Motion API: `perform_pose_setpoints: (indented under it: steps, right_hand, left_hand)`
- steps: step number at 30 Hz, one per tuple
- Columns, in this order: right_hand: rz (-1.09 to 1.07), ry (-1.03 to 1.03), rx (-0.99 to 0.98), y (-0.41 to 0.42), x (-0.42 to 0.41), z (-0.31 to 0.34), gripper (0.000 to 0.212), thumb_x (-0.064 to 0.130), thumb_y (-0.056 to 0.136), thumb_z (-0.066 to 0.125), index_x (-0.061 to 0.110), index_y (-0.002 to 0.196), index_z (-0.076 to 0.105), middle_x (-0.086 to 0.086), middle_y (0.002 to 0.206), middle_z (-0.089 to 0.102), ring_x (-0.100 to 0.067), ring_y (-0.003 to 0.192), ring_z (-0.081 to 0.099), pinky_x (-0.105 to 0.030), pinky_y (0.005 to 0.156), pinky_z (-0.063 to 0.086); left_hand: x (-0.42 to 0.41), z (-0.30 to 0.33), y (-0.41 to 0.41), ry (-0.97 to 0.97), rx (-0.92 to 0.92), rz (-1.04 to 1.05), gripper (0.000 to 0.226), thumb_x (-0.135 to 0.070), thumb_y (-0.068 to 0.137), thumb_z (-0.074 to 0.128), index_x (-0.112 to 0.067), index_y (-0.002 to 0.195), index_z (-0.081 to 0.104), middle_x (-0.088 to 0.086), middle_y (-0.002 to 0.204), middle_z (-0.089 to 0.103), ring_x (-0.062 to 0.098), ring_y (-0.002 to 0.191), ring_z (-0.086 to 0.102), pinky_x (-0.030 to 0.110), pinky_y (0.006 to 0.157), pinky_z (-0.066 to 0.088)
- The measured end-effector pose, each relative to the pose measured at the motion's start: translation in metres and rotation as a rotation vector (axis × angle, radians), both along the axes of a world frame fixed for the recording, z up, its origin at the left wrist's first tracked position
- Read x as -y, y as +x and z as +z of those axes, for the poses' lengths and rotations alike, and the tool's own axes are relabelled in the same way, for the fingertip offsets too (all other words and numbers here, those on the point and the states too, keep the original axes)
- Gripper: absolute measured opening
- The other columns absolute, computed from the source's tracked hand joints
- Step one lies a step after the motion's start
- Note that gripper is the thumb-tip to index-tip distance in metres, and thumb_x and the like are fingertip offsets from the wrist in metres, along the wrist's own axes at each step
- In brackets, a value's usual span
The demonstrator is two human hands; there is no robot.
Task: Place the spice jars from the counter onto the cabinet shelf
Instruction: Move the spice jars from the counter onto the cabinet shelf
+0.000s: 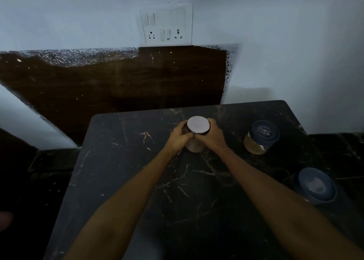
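Observation:
A spice jar with a flat silver lid [198, 124] stands upright on the black marble counter [126, 173], near its far edge. My left hand [179, 138] wraps its left side and my right hand [212, 137] wraps its right side, thumbs meeting in front. Most of the jar's dark body is hidden by my fingers. A second jar with a dark blue lid and tan powder [260, 138] leans on the counter to the right. Another blue-lidded jar [315, 184] sits nearer me at the right edge. No cabinet shelf is in view.
A white wall with a switch and socket panel [166, 24] rises behind the counter. A dark wooden panel [118, 82] covers the wall's lower part. The counter drops off on its left side into dark floor.

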State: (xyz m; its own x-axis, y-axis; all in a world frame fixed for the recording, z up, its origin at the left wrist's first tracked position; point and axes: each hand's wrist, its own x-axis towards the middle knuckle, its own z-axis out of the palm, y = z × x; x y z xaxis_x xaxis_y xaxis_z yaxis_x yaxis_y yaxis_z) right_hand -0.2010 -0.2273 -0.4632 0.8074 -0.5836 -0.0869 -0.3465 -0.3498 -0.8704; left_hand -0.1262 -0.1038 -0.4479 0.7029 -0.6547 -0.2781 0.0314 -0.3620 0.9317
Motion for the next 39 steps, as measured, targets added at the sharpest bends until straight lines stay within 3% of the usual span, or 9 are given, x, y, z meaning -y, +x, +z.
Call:
perform_pose_setpoints:
  steps: [6,10,15,18,24,29,34,36,39]
  right_hand:
    - [0.094,0.21,0.133,-0.008,0.008,0.06,0.059,0.024,0.081,0.068,0.013,0.131,0.04,-0.009,0.131,0.048,-0.021,0.117,0.05,-0.025,0.087,0.043]
    - [0.188,0.268,0.23,-0.017,-0.002,0.112,0.038,0.033,0.088,0.058,0.022,0.122,0.046,-0.002,0.121,0.054,-0.016,0.109,0.056,-0.024,0.081,0.049]
    - [0.043,0.442,0.362,-0.043,-0.02,0.148,0.052,0.058,0.091,0.027,0.026,0.119,0.055,-0.005,0.114,0.063,-0.018,0.104,0.062,-0.029,0.075,0.053]
    - [0.073,0.602,0.408,-0.055,-0.036,0.149,0.051,0.058,0.089,0.031,0.025,0.12,0.055,-0.008,0.117,0.063,-0.019,0.104,0.064,-0.029,0.076,0.057]
    - [0.14,0.776,0.536,-0.061,-0.054,0.165,0.04,0.052,0.076,0.057,0.03,0.11,0.058,-0.006,0.116,0.062,-0.018,0.101,0.066,-0.034,0.074,0.057]
    - [-0.066,0.357,0.499,-0.059,-0.061,0.167,0.05,0.033,0.082,0.064,0.03,0.127,0.042,-0.006,0.132,0.051,-0.02,0.111,0.056,-0.037,0.086,0.053]
    - [-0.256,-0.004,0.545,-0.055,-0.074,0.172,0.07,0.031,0.075,0.073,0.029,0.134,0.035,-0.003,0.133,0.049,-0.018,0.117,0.05,-0.037,0.093,0.05]
    - [-0.297,-0.095,0.572,-0.052,-0.082,0.176,0.061,0.034,0.082,0.066,0.026,0.135,0.038,-0.003,0.131,0.051,-0.017,0.115,0.052,-0.036,0.092,0.051]
    - [-0.299,-0.18,0.609,-0.053,-0.086,0.182,0.036,0.034,0.094,0.049,0.028,0.129,0.047,-0.001,0.123,0.053,-0.015,0.108,0.053,-0.03,0.087,0.05]
  left_hand:
    - [-0.012,0.037,-0.01,-0.113,0.215,-0.081,0.093,-0.025,0.074,0.076,-0.026,0.147,0.019,0.0,0.146,0.036,0.009,0.123,0.038,0.025,0.096,0.038]
    - [-0.013,0.081,-0.021,-0.27,0.251,-0.005,0.089,-0.019,0.072,0.078,-0.019,0.143,0.024,-0.007,0.128,0.045,0.008,0.113,0.05,0.016,0.081,0.047]
    - [-0.021,0.128,-0.037,-0.487,-0.119,0.045,0.085,-0.024,0.07,0.076,-0.016,0.139,0.028,0.008,0.134,0.047,0.018,0.11,0.056,0.03,0.081,0.053]
    - [-0.026,0.143,-0.044,-0.589,-0.311,-0.043,0.076,-0.032,0.069,0.067,-0.015,0.137,0.035,0.013,0.13,0.051,0.029,0.116,0.055,0.046,0.093,0.05]
    - [-0.031,0.156,-0.046,-0.707,-0.416,-0.147,0.059,-0.037,0.059,0.066,-0.02,0.114,0.053,0.007,0.11,0.061,0.021,0.099,0.062,0.035,0.077,0.054]
    - [-0.039,0.164,-0.042,-0.57,-0.192,-0.031,0.036,-0.023,0.089,0.048,-0.014,0.124,0.048,0.014,0.128,0.052,0.029,0.117,0.053,0.047,0.094,0.048]
    - [-0.037,0.168,-0.057,-0.546,-0.012,0.013,0.039,-0.027,0.095,0.045,-0.02,0.133,0.042,0.001,0.121,0.056,0.013,0.108,0.057,0.022,0.073,0.052]
    - [-0.035,0.172,-0.064,-0.582,-0.03,0.02,0.043,-0.036,0.095,0.043,-0.02,0.135,0.039,-0.002,0.118,0.057,0.01,0.103,0.059,0.019,0.069,0.055]
    - [-0.035,0.179,-0.066,-0.65,-0.123,0.084,0.051,-0.039,0.093,0.046,-0.014,0.137,0.038,0.011,0.127,0.056,0.025,0.113,0.059,0.042,0.092,0.052]
